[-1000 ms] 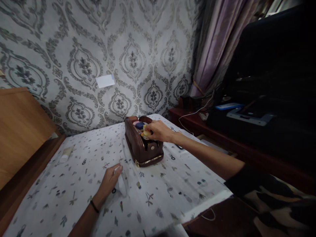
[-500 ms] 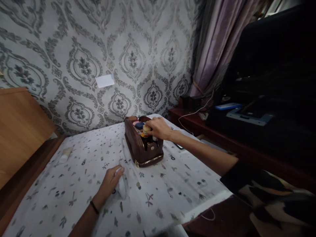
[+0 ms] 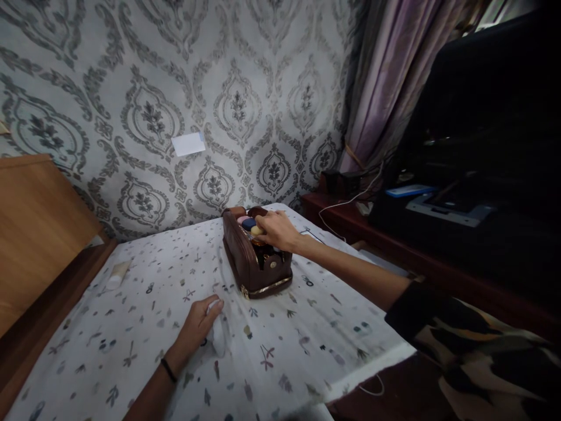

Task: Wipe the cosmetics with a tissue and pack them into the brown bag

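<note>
My right hand [image 3: 280, 231] reaches into the top of an open brown leather toiletry bag [image 3: 245, 263]. Its closed fingers are on a small round yellow item [image 3: 256, 231], whose kind I cannot make out. Close beside that lie a similar dark blue item [image 3: 249, 224] and a pink one [image 3: 241, 219], both inside the bag. The front of the bag shows a snap button and a gold zip. Lower down, at the table, my left hand [image 3: 201, 318] is closed on a bunched white cloth [image 3: 217, 333].
A patterned white cloth covers the table [image 3: 153, 316]. A small tube [image 3: 118, 273] lies near its left side, by a wooden panel [image 3: 39, 228]. On the right, a white cable [image 3: 339, 204] runs over a dark red cabinet beside a large black object [image 3: 473, 146].
My right hand has lowered the yellow item into the bag, next to the blue one. My left hand stays almost in place with the white cloth.
</note>
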A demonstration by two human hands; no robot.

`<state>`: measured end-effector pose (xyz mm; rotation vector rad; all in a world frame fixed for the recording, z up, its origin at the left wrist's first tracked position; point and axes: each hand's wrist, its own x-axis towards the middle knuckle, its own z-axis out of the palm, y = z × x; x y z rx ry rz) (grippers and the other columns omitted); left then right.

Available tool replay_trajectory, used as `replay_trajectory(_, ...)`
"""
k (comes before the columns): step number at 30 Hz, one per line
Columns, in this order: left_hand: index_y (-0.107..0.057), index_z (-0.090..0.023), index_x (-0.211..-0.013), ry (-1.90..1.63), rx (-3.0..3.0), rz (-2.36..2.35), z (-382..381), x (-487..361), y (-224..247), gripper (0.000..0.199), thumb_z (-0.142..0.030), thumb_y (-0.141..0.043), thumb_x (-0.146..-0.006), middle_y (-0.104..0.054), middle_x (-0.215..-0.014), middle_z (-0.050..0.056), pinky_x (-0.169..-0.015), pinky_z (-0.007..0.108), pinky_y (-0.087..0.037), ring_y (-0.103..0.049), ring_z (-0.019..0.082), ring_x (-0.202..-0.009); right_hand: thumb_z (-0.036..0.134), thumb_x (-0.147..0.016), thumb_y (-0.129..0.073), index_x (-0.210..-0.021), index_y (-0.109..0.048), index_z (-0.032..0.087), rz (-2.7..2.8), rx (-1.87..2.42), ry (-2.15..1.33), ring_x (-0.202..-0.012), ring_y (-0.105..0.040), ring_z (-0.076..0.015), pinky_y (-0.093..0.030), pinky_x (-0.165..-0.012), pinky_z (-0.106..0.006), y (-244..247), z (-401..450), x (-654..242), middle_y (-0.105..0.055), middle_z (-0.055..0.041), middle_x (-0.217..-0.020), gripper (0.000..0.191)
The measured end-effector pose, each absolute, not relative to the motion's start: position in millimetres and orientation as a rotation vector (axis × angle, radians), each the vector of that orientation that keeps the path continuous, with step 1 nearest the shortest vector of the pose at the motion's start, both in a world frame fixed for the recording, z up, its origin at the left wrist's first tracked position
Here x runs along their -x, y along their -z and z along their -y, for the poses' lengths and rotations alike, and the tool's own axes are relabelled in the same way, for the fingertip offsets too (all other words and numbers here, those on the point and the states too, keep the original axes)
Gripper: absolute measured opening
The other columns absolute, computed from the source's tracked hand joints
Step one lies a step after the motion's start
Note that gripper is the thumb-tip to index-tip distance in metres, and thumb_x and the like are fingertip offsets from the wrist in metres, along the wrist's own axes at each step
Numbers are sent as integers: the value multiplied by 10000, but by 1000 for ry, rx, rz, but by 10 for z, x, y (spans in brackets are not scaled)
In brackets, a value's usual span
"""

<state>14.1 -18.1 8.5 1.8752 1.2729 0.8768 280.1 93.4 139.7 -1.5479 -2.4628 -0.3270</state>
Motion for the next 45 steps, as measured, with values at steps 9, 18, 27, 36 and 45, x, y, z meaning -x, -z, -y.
replay_trajectory(9,-381,-208,-626,-853,-1897,-1289,171,-151,-97,468,-591,-403,-892,-339,-591,-40,-583,253,-323,-386,135,-594,315,-880,-605,-1044,-608,190,2490,1529,277,-1025,-589,-257,-331,-796,-336,-1392,-933,-2846,-693,-97,-1033,206)
replay_trajectory(18,-403,-210,-623,-857,-1891,-1296,169,-167,-119,477,-615,-419,-876,-365,-577,-39,-587,254,-339,-406,144,-600,319,-905,-580,-1079,-590,186,2455,1520,302,-1024,-594,-266,-313,-851,-359,-1332,-921,-2830,-695,-111,-1047,219)
replay_trajectory(27,-390,-209,-633,-822,-1896,-1302,164,-153,-126,466,-604,-404,-881,-345,-593,-43,-586,255,-319,-390,135,-591,253,-894,-580,-1187,-568,194,2551,1477,398,-1066,-594,-285,-316,-846,-371,-1330,-999,-2837,-695,-121,-1122,299)
replay_trajectory(36,-392,-208,-647,-808,-1913,-1283,175,-164,-119,465,-600,-372,-896,-337,-614,-40,-598,263,-318,-392,138,-603,287,-886,-594,-1222,-566,189,2541,1476,462,-1073,-591,-295,-319,-872,-392,-1283,-1048,-2787,-700,-132,-1107,351)
replay_trajectory(45,-429,-195,-681,-786,-1923,-1275,173,-156,-104,454,-581,-369,-913,-366,-643,-35,-637,263,-332,-412,140,-642,307,-913,-571,-1077,-641,157,2554,1491,388,-1005,-615,-248,-313,-816,-342,-1383,-999,-2805,-699,-123,-1083,233)
